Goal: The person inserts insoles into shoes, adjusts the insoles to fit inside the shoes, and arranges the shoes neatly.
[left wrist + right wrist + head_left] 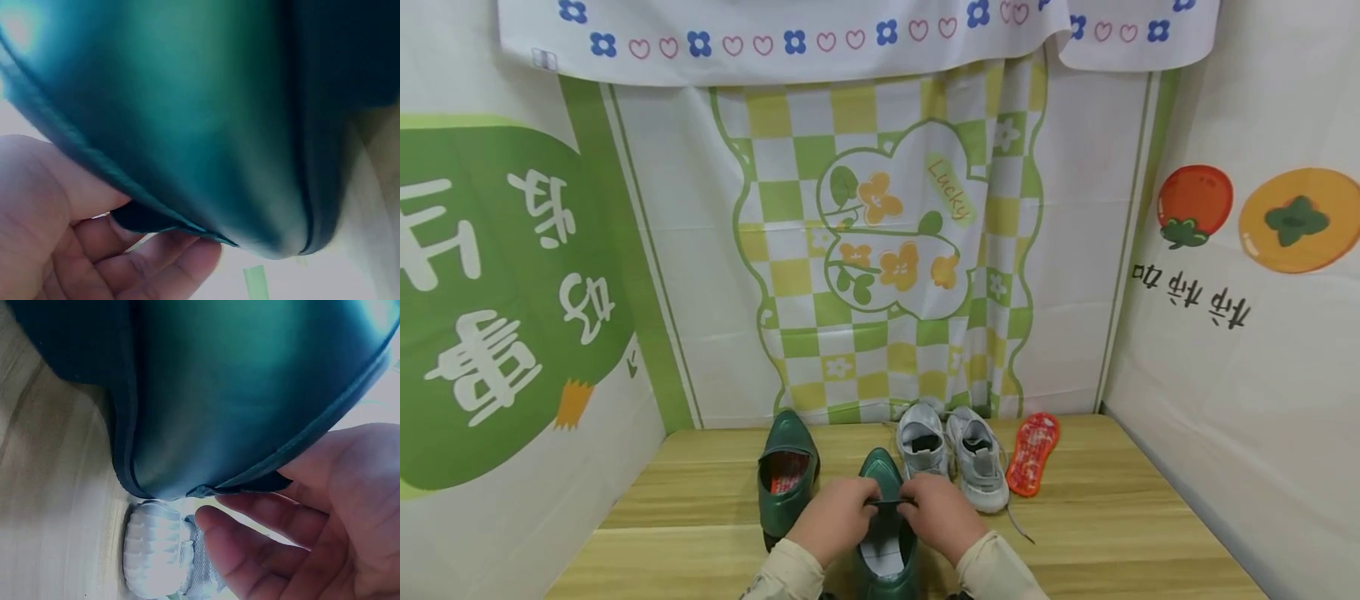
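A green pointed slip-on shoe (881, 469) stands between my hands, toe pointing away, with a pale lining (882, 552) visible inside. My left hand (837, 518) pinches the left side of the dark top edge at the shoe's opening. On the opposite side, my right hand (943, 515) pinches the same edge, thumb inside and fingers below in the right wrist view. The wrist views show the shoe's glossy green side (187, 125) close up. Farther left is the matching green shoe (787, 479), with a red patterned insole (786, 472) inside it.
Two grey-white sneakers (981, 467) stand behind my right hand, a loose lace trailing on the wooden tabletop (1112, 517). Beside them lies a red patterned insole (1033, 454). Printed cloth (880, 350) hangs at the back, and fabric walls flank both sides.
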Action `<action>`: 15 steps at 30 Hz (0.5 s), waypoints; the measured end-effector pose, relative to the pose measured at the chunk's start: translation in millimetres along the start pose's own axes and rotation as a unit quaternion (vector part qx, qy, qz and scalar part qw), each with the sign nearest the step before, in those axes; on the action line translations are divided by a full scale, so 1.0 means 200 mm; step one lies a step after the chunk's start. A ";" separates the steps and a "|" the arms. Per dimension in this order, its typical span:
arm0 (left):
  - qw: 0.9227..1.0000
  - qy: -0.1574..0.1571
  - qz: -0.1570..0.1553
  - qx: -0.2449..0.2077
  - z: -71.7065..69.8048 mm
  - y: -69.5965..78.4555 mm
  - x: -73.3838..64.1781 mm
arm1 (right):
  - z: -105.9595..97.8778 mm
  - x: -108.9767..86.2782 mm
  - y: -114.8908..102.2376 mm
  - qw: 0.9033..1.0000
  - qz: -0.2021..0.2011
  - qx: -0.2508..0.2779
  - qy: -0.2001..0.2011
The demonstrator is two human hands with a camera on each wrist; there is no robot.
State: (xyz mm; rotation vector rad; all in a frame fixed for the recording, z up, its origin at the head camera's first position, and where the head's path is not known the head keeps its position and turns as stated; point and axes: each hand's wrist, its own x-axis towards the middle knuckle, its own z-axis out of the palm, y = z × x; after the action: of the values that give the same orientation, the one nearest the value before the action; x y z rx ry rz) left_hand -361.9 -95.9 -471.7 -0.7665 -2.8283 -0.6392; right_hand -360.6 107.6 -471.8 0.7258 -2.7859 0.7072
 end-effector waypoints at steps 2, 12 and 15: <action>1.000 -0.001 -0.003 -0.011 -0.01 0.00 0.00 | -0.01 0.00 0.00 1.000 -0.001 0.003 -0.002; 0.999 -0.013 -0.038 -0.020 -0.02 0.02 -0.03 | -0.02 -0.02 -0.01 0.997 0.047 0.033 -0.057; 0.994 -0.052 -0.082 -0.044 -0.05 0.03 -0.05 | -0.05 -0.03 -0.02 0.988 0.081 0.070 -0.108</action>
State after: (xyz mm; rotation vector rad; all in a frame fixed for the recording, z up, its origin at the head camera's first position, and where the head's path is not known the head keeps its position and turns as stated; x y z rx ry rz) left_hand -351.0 -100.1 -462.7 -0.6025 -2.9989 -0.7742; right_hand -352.9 112.0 -464.2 0.6414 -3.0443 0.9119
